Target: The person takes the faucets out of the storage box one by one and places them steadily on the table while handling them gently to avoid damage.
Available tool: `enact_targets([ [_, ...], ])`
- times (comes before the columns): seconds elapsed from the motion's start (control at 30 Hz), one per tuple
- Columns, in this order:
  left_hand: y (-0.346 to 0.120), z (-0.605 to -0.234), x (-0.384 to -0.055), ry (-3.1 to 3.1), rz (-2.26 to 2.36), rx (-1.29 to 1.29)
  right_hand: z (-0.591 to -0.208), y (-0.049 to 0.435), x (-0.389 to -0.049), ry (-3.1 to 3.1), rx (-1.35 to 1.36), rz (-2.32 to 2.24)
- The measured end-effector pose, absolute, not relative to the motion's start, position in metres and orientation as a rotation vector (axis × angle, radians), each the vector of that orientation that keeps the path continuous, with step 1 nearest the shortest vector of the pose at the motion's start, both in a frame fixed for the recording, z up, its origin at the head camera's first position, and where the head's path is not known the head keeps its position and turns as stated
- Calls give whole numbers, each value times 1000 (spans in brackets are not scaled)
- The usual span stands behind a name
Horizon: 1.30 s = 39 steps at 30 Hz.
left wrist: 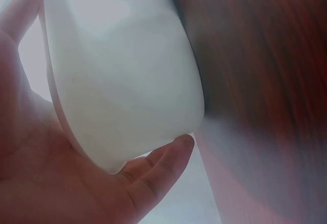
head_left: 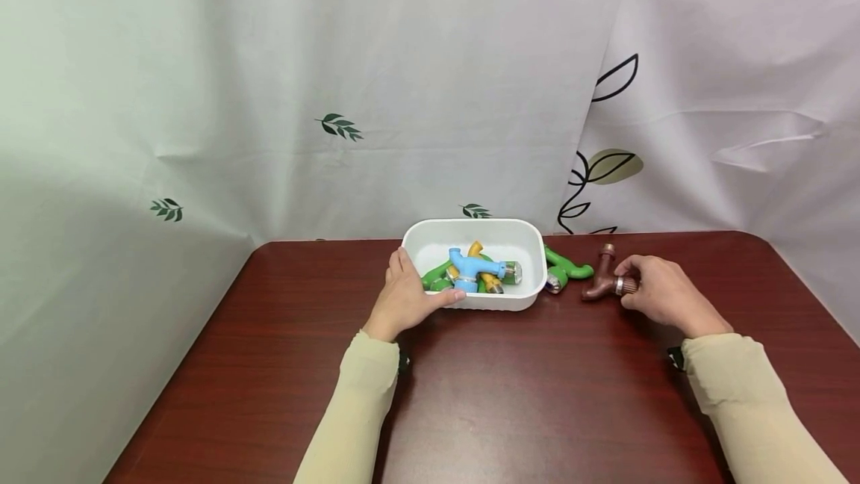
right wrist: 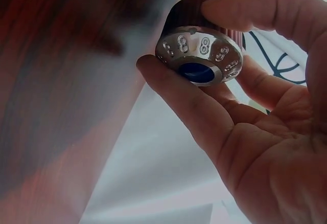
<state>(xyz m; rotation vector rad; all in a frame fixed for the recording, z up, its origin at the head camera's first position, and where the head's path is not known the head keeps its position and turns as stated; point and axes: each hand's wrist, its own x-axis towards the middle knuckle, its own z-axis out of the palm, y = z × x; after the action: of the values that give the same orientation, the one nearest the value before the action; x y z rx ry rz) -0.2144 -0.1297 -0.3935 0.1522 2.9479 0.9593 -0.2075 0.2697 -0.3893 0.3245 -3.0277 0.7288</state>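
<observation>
A white plastic bin [head_left: 497, 303] stands at the table's back edge, holding several toy-coloured water taps. On top lies a blue tap [head_left: 473, 266], with green taps [head_left: 437, 275] and a yellow tap [head_left: 475, 249] partly hidden beneath. My left hand [head_left: 406, 296] grips the bin's left front corner, thumb along the front wall and fingers round the left end. To the right of the bin, my right hand [head_left: 661, 291] holds a brown tap [head_left: 603, 275] by its ribbed end. The right wrist view shows that end's silver cap [right wrist: 204, 50] with a blue centre, between thumb and fingers.
Another green tap [head_left: 569, 266] lies on the table between the bin and the brown tap. The dark red wooden table [head_left: 524, 394] meets a pale curtain [head_left: 403, 81] with leaf prints at its back edge.
</observation>
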Motion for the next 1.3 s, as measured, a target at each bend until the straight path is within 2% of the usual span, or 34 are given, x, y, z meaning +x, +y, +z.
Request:
enact_targets([
  [1.3, -130, -395, -214, 2961, 986, 160, -398, 269, -206, -2989, 326, 666],
])
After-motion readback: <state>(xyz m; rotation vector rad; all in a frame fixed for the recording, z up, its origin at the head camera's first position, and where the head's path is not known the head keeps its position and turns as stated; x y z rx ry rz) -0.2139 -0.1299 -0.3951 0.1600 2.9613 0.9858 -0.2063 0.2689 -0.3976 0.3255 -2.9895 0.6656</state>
